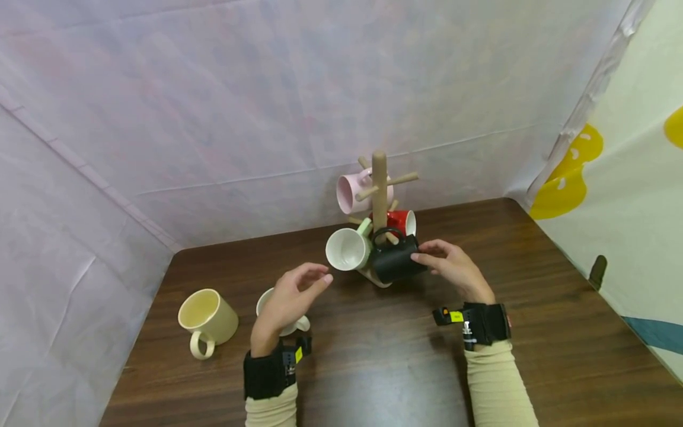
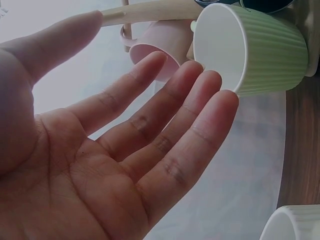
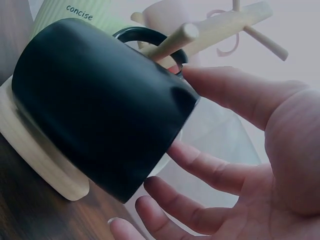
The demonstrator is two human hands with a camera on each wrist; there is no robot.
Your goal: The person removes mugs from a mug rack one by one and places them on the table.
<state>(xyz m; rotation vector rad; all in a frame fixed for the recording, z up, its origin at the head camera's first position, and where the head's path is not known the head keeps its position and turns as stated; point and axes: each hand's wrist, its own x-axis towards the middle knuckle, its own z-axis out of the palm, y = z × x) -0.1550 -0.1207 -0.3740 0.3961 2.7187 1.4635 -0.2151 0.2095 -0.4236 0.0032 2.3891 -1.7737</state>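
A black mug hangs tilted on the wooden mug tree. In the right wrist view a peg passes through its handle. My right hand pinches the end of this mug between thumb and fingertips, its lower fingers spread off the mug. My left hand holds nothing; its fingers are loosely extended, palm facing the tree. Beyond its fingertips in the left wrist view hangs a ribbed light green mug. A white mug stands partly hidden behind the left hand.
A pink mug hangs on an upper peg, and a red mug hangs behind the black one. A pale yellow mug stands at the left of the brown table. White sheeting rises behind the table.
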